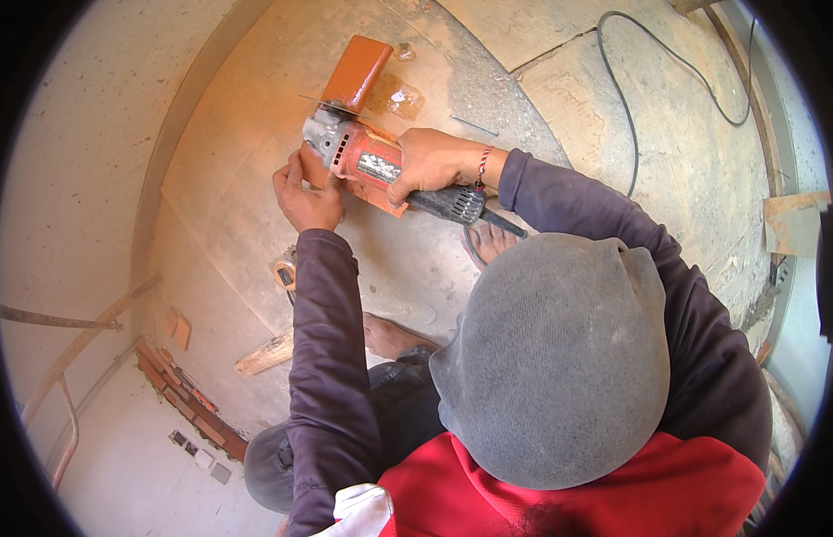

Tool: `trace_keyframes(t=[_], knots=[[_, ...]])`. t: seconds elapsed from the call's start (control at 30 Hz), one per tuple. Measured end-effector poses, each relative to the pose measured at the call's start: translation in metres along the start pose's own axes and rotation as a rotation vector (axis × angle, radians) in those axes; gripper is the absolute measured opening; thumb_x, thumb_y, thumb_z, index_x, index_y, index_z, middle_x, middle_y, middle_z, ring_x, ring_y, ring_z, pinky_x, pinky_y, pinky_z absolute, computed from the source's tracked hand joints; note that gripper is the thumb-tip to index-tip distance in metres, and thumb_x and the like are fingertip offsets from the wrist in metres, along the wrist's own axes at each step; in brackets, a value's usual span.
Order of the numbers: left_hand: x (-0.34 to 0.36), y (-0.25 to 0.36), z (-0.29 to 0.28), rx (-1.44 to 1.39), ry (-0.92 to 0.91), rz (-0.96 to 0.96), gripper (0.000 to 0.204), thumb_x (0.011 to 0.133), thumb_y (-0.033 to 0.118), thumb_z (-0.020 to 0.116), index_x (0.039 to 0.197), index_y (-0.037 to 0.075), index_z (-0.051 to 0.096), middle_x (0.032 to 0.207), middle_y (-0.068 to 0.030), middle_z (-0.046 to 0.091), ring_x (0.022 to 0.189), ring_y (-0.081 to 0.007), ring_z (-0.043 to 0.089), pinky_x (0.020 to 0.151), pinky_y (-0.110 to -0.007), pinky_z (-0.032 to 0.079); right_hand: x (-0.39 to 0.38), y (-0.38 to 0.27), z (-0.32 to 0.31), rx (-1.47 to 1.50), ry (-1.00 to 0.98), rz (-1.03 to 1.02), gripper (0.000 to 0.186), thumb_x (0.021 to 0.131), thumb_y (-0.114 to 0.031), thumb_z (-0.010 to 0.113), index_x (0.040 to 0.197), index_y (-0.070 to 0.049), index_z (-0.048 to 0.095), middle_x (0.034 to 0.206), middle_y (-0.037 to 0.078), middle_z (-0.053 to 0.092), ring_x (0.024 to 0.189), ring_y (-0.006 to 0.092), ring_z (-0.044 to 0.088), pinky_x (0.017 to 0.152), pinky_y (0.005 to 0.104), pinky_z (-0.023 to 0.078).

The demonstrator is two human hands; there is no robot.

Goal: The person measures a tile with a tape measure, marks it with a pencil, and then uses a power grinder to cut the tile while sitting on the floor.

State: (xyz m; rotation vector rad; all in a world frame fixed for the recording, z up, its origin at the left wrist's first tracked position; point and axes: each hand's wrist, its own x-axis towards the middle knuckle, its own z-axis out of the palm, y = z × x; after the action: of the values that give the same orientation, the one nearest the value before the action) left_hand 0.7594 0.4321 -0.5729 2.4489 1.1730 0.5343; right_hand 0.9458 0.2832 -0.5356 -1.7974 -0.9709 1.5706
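My right hand (434, 161) is wrapped round the body of a red and black angle grinder (370, 161), whose black tail and cord point toward the lower right. Its thin disc (320, 103) stands at an orange glazed tile (358, 70) lying on the floor; I cannot tell how deep it goes. An orange piece (390, 202) shows beneath the grinder, and whether it joins the tile is hidden. My left hand (309, 199) grips the left edge of this piece, fingers along the side and thumb on it, just below the grinder head.
A wet patch (399, 97) and thin rod (475, 124) lie right of the tile. A black cable (629, 107) loops at upper right. Near my left forearm are a tape measure (285, 272), wood offcut (264, 353) and stacked tiles (191, 403). A grey cap (560, 358) blocks the lower right.
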Motion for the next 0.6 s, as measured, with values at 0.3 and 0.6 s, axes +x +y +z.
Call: trace_keyframes(t=[0.3,0.6], knots=[[0.0008,-0.0007,-0.0009,0.012,-0.019,-0.010,0.066,0.067,0.025,0.087,0.124,0.006,0.062,0.106,-0.0116,0.056,0.100,-0.0288,0.059,0.089,-0.037,0.049,0.0015,0.0025,0.0005,0.005,-0.003,0.011,0.056,0.054,-0.032,0.082,0.084,0.012,0.064,0.078,0.021,0.068,0.065,0.0249,0.066,0.059,0.0329,0.052],[0.0007,-0.0013,-0.0009,0.015,-0.017,0.003,0.065,0.067,0.025,0.086,0.124,0.005,0.062,0.106,-0.0121,0.056,0.100,-0.0284,0.059,0.089,-0.037,0.048,0.0010,0.0046,0.0011,0.021,-0.009,0.009,0.059,0.054,-0.033,0.083,0.084,0.014,0.064,0.079,0.023,0.068,0.066,0.0266,0.067,0.061,0.0337,0.052]])
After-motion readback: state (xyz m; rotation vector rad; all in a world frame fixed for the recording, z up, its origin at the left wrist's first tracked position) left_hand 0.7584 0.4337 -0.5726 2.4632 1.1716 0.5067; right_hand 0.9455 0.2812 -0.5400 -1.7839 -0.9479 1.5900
